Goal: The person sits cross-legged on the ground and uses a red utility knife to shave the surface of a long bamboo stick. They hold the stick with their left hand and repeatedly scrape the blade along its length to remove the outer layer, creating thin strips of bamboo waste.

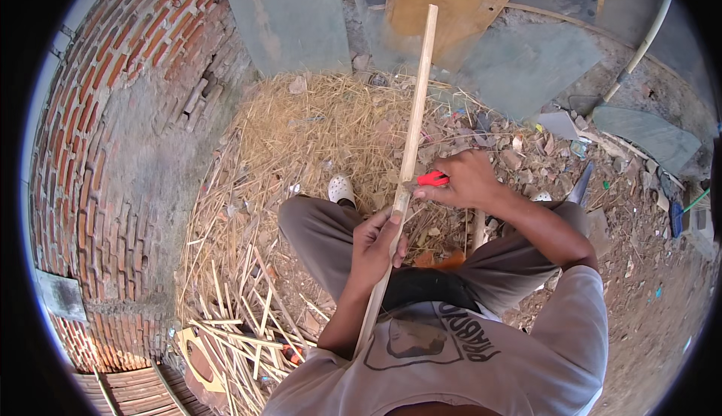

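Note:
A long pale strip of wood or bamboo point(420, 100) slants from beside my body up and away between my knees. My left hand point(378, 242) is wrapped round its lower part, thumb lying along the top. In my right hand point(468, 178) is a red-handled utility knife point(432, 179), gripped in closed fingers. Its short blade rests on or very near the strip, just beyond my left hand. The far end of the strip sticks up free.
A pile of thin cut strips point(248, 333) lies at my left. Straw-like shavings point(316, 127) and rubble cover the ground ahead. The brick wall point(98, 153) stands on the left. Grey panels point(289, 18) and a brown board point(459, 3) lean at the back. A saw blade point(581, 183) shows beyond my right knee.

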`<state>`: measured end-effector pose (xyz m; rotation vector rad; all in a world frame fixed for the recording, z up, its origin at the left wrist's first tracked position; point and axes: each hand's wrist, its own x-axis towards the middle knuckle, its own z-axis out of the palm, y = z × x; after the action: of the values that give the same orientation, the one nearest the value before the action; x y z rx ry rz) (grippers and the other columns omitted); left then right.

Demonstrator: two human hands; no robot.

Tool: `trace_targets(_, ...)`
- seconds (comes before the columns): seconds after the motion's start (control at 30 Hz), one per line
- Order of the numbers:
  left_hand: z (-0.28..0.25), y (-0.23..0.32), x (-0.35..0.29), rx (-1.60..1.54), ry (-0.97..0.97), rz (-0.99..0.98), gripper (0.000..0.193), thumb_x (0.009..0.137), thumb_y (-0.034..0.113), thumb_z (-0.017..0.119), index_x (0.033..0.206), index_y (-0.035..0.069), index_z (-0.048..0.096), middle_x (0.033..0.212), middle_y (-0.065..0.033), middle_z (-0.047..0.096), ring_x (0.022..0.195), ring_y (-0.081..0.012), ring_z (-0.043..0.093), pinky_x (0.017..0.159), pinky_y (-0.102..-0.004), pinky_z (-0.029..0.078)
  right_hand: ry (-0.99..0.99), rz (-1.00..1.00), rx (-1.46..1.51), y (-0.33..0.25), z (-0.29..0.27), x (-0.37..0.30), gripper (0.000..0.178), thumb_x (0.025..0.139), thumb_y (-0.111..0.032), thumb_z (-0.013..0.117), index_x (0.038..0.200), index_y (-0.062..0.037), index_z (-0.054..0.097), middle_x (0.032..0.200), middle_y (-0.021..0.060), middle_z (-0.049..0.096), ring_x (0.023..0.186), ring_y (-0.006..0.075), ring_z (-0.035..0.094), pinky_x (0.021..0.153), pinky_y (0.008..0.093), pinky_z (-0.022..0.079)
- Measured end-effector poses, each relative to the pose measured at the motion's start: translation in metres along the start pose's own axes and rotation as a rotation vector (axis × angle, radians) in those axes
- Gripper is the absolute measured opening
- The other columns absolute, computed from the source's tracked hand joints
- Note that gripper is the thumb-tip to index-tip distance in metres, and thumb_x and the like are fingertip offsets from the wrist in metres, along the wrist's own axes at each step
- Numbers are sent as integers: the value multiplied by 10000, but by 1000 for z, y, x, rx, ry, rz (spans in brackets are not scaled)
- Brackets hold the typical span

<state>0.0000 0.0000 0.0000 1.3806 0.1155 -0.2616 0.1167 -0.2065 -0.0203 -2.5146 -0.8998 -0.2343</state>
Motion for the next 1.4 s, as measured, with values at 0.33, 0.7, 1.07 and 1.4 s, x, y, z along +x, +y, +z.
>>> trace_targets(0.33, 6, 1, 2, 110, 22, -30, 349, 1039, 238, 479, 1294, 16, 563, 568, -8, 526, 425, -42, 431, 410, -198, 331, 166, -65, -74, 22, 9, 13, 701, 697, -782, 621, 559, -95, 601, 494, 79, 556, 428, 280, 570, 441, 394, 442)
trace_targets(0.7, 11, 0, -6, 146, -31, -72, 337, 1042, 228, 468, 1286, 16, 564, 579, -1, 522, 431, -36, 434, 410, -195, 339, 192, 311, -123, 77, -8, 37, 692, 775, -747, 563, 686, -67, 658, 548, 140, 585, 560, 367, 609, 559, 468, 475)
trace_targets(1.07, 11, -7, -55, 177, -210, -182, 347, 1041, 219, 466, 1326, 37, 545, 590, 9, 521, 452, -16, 421, 433, -193, 327, 316, 751, -105, 174, -56, 39, 776, 825, -778, 459, 812, -49, 727, 705, 220, 660, 759, 401, 661, 708, 482, 507)
trace_targets(1.4, -11, -20, -99, 60, -243, -184, 346, 1047, 225, 448, 1270, -12, 565, 574, -2, 513, 445, -44, 446, 434, -187, 349, 440, 1094, -6, 263, -83, 3, 909, 843, -818, 335, 836, 4, 723, 801, 268, 671, 817, 428, 659, 788, 497, 490)
